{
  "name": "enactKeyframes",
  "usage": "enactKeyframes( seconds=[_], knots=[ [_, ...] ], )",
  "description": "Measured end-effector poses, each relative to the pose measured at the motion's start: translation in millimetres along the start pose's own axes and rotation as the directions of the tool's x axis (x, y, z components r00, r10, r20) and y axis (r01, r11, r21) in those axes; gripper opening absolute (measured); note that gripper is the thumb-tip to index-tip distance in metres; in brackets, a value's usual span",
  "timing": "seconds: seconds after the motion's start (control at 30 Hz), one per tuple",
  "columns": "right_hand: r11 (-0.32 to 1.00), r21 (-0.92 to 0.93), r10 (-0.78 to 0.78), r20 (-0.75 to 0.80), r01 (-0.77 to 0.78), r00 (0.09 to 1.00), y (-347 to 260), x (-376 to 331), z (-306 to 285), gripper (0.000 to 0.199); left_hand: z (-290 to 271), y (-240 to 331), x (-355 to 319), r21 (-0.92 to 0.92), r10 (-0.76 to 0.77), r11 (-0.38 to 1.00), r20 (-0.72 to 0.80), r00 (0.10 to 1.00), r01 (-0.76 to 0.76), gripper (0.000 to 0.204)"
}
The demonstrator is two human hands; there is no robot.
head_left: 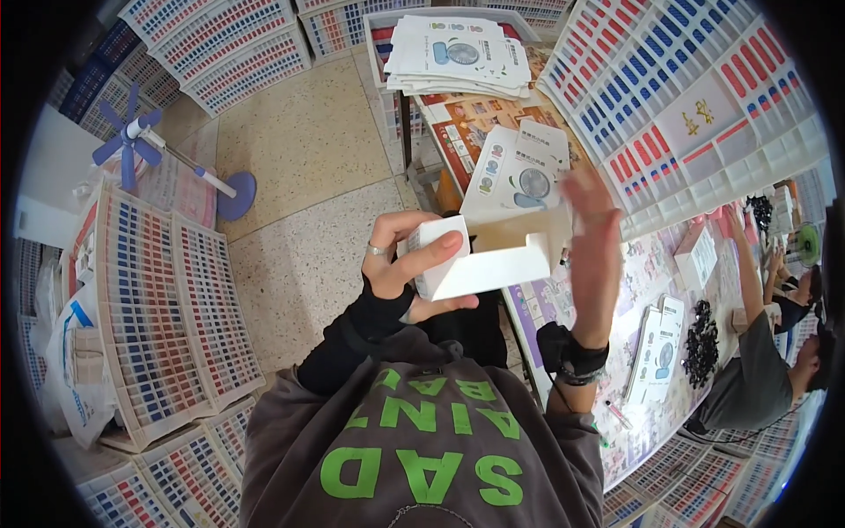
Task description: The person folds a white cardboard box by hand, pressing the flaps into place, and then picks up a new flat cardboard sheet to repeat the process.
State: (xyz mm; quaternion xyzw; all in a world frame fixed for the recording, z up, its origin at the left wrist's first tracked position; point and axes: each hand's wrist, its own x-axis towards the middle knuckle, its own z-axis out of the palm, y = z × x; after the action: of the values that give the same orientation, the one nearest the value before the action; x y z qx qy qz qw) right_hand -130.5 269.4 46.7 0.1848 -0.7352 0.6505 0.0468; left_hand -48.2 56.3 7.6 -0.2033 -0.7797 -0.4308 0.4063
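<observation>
My left hand (407, 262), with a ring on one finger, grips a white cardboard box (497, 275) at its closed-looking end. The box is tilted in front of my body, and its far right side gapes, showing the bare inside and a raised flap. Beside that open end is my right hand (595, 251), partly smeared by motion, its fingers stretched out. It holds nothing that I can see; whether it touches the flap I cannot tell. Just beyond the box, flat printed cartons (534, 182) lie on the table.
A stack of flat cartons (458, 55) rests at the far table end. A large white crate (651, 106) stands at right. Further right are cartons (656, 352), a pile of small black parts (701, 343) and a co-worker (748, 378). A blue fan (132, 141) stands left among crates (167, 308).
</observation>
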Motion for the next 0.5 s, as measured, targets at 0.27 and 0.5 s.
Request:
enactKeyframes(
  seconds=[0.27,0.5],
  knots=[
    [0.847,0.442,0.158,0.321,-0.296,0.934,-12,-10,41,0.076,28,-32,-26,-0.273,-0.051,0.962,-0.078,0.996,0.028,0.07],
    [0.828,0.428,0.21,0.362,-0.362,0.908,-18,-9,37,0.064,29,-29,-44,-0.402,-0.295,0.859,0.115,0.949,0.316,0.072]
  ],
)
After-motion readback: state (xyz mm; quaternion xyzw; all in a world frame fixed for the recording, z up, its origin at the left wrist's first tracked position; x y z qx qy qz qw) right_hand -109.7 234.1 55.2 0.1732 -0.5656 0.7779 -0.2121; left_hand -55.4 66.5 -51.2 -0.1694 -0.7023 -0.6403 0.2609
